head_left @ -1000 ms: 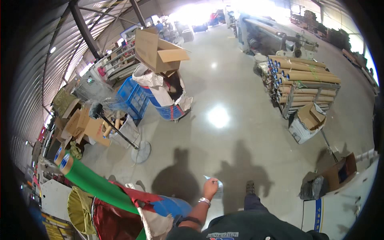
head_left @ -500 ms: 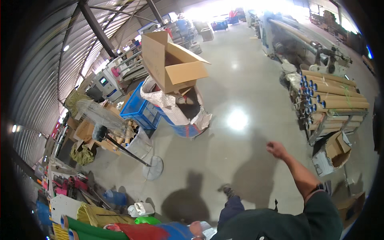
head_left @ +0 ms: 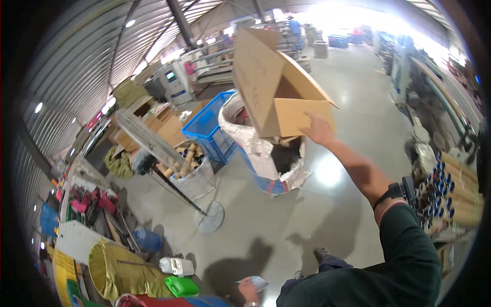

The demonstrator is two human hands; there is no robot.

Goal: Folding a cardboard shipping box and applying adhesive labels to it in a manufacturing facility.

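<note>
Cardboard box [head_left: 257, 77], flaps open, sits unlifted atop the white woven sack [head_left: 251, 148], its front flap [head_left: 290, 116] seemingly reached by the right hand [head_left: 319, 129], whether gripped I cannot tell, while the left hand [head_left: 248, 290], well apart, holds a pale sheet [head_left: 260, 283].

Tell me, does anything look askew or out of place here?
Yes: the open cardboard box looks tilted over the mouth of the white-and-blue sack rather than level, with the right hand at its flap.
</note>
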